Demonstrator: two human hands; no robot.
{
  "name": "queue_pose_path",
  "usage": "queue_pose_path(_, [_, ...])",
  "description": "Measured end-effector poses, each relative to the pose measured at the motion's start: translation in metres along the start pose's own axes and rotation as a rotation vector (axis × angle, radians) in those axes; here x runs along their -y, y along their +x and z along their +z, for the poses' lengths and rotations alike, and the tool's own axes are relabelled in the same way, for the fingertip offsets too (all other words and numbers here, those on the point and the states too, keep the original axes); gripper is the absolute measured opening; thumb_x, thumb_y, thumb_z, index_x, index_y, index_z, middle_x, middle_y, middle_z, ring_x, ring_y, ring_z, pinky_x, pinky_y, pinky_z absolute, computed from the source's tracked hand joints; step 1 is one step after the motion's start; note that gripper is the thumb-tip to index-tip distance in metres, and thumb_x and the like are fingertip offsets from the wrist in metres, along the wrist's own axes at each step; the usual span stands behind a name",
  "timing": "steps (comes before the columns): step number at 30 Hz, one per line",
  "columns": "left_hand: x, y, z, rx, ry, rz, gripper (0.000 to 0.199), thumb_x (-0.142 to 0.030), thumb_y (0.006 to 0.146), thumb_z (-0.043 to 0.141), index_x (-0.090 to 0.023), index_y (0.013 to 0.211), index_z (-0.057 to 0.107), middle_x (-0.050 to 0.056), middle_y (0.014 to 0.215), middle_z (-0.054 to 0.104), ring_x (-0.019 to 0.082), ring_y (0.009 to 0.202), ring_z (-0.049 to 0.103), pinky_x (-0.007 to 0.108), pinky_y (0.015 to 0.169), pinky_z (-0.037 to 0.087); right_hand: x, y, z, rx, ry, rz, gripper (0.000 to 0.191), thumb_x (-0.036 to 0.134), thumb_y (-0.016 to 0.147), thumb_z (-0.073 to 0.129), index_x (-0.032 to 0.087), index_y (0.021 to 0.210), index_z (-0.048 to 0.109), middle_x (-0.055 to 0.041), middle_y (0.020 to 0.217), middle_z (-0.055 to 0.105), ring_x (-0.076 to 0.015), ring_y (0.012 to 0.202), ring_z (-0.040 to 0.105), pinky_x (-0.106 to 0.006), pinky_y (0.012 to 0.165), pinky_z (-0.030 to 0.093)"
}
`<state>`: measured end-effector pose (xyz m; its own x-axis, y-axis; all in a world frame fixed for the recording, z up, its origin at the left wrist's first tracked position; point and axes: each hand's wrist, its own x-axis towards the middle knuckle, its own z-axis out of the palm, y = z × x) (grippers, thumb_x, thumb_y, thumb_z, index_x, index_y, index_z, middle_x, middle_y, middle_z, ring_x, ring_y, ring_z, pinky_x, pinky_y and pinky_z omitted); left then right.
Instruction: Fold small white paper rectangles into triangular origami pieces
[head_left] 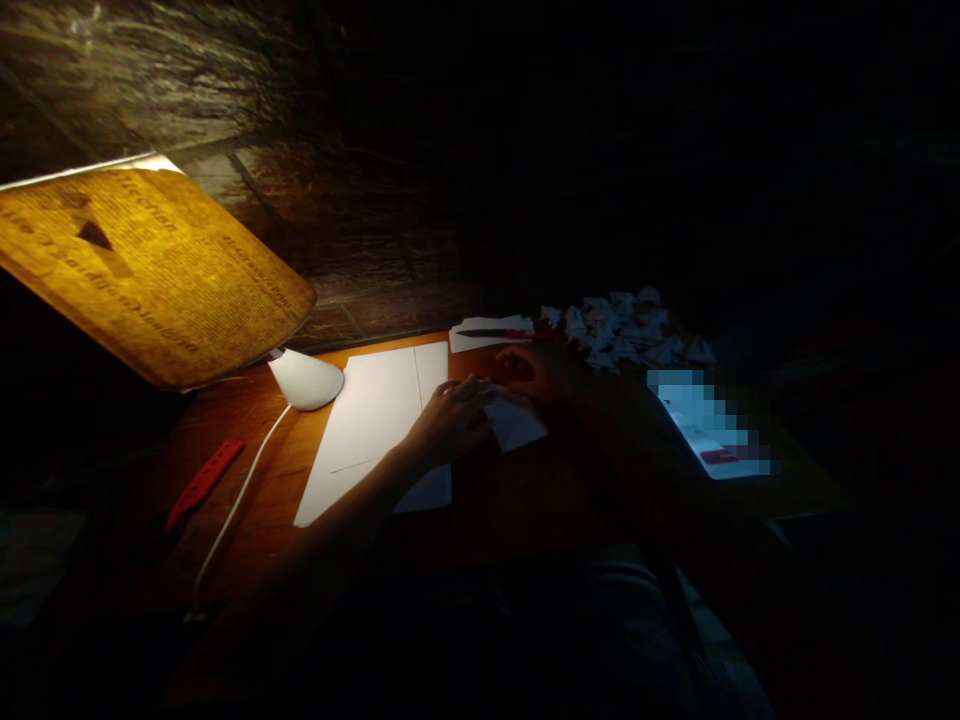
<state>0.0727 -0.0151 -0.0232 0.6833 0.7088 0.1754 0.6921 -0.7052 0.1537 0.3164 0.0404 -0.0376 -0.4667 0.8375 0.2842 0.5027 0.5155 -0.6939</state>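
Paper piece (517,425), small, white and seemingly folded, just right of the large white paper (375,410) on the bench (281,470), partly under the left hand (459,402). Left fingers bent over the piece at the right edge of the large white paper; cannot tell whether pinching or only pressing. Right hand (529,367) beyond the piece, farther right of the large white paper, with curled fingers; too shadowed, cannot tell whether released or gripping. By this pose, probably a folding or creasing step in hand, with the next move calling for a steady left hold and edges kept aligned. Visible corner pointing away from the large white paper, rightward and slightly nearward; long axis partly covered, cannot tell for certain. Well right of the large white paper, pile of paper shapes (622,325); just beside its left edge, white lamp (304,382)
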Motion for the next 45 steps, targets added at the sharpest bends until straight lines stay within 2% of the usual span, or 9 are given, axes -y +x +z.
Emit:
queue_pose_path(8, [-0.004, 0.001, -0.003, 0.033, 0.026, -0.029, 0.040, -0.033, 0.100, 0.060, -0.020, 0.138, 0.067, 0.014, 0.154, 0.060, 0.033, 0.141, 0.058, 0.056, 0.118, 0.045, -0.004, 0.000, -0.002, 0.023, -0.037, -0.053, 0.056, 0.017, 0.077, 0.082, 0.021, 0.132, 0.068, -0.0119, 0.125, 0.073, -0.0275, 0.109, 0.069, -0.045, 0.098, 0.057])
queue_pose_path(12, [-0.004, 0.001, -0.003, 0.036, 0.001, -0.015, 0.042, -0.031, 0.100, 0.058, -0.020, 0.141, 0.063, 0.012, 0.153, 0.062, 0.034, 0.149, 0.050, 0.057, 0.119, 0.043, -0.011, 0.001, -0.001, 0.041, 0.005, -0.051, 0.060, 0.016, 0.077, 0.081, 0.020, 0.135, 0.067, -0.0124, 0.127, 0.072, -0.0275, 0.112, 0.069, -0.046, 0.102, 0.056])
queue_pose_path(16, [-0.005, 0.001, -0.002, 0.039, -0.001, -0.030, 0.041, -0.030, 0.100, 0.058, -0.021, 0.140, 0.063, 0.011, 0.149, 0.065, 0.034, 0.149, 0.051, 0.058, 0.119, 0.042, -0.016, 0.001, -0.001, 0.055, 0.025, -0.070, 0.063, 0.018, 0.077, 0.082, 0.024, 0.139, 0.066, -0.0111, 0.129, 0.072, -0.0274, 0.114, 0.068, -0.046, 0.103, 0.056])
queue_pose_path(23, [-0.008, 0.000, -0.002, 0.070, 0.056, -0.020, 0.049, -0.029, 0.102, 0.053, -0.024, 0.151, 0.053, 0.011, 0.156, 0.059, 0.035, 0.151, 0.047, 0.059, 0.119, 0.042, -0.017, 0.001, -0.003, 0.050, -0.062, -0.107, 0.063, 0.023, 0.080, 0.083, 0.025, 0.141, 0.066, -0.0121, 0.132, 0.071, -0.0301, 0.116, 0.067, -0.051, 0.106, 0.054])
queue_pose_path(27, [-0.008, -0.001, 0.001, 0.054, 0.062, 0.017, 0.051, -0.026, 0.104, 0.047, -0.032, 0.154, 0.050, 0.005, 0.160, 0.055, 0.033, 0.152, 0.044, 0.058, 0.117, 0.042, -0.019, 0.000, -0.004, 0.055, -0.015, -0.110, 0.063, 0.021, 0.080, 0.081, 0.024, 0.142, 0.065, -0.0121, 0.134, 0.070, -0.0286, 0.117, 0.067, -0.050, 0.106, 0.054])
queue_pose_path(36, [-0.008, 0.000, 0.000, 0.105, 0.057, 0.001, 0.050, -0.024, 0.104, 0.044, -0.031, 0.152, 0.054, 0.005, 0.158, 0.059, 0.038, 0.153, 0.042, 0.060, 0.115, 0.041, -0.020, -0.001, -0.006, 0.069, 0.044, -0.070, 0.073, 0.020, 0.078, 0.081, 0.027, 0.148, 0.060, -0.0097, 0.130, 0.070, -0.0257, 0.115, 0.067, -0.047, 0.104, 0.055])
queue_pose_path(41, [-0.009, 0.001, -0.001, 0.115, 0.080, 0.004, 0.053, -0.022, 0.103, 0.046, -0.031, 0.155, 0.051, 0.004, 0.158, 0.059, 0.037, 0.152, 0.043, 0.058, 0.114, 0.041, -0.021, -0.002, -0.006, 0.051, 0.053, -0.055, 0.073, 0.019, 0.074, 0.083, 0.025, 0.144, 0.063, -0.0102, 0.127, 0.072, -0.0255, 0.111, 0.069, -0.046, 0.099, 0.058])
queue_pose_path(45, [-0.009, 0.000, 0.001, 0.106, 0.081, 0.019, 0.052, -0.021, 0.103, 0.046, -0.030, 0.154, 0.053, 0.007, 0.156, 0.059, 0.036, 0.153, 0.041, 0.058, 0.116, 0.039, -0.019, -0.002, 0.000, -0.016, 0.062, -0.016, 0.061, 0.023, 0.075, 0.083, 0.022, 0.134, 0.069, -0.0110, 0.121, 0.075, -0.0256, 0.106, 0.071, -0.044, 0.094, 0.060])
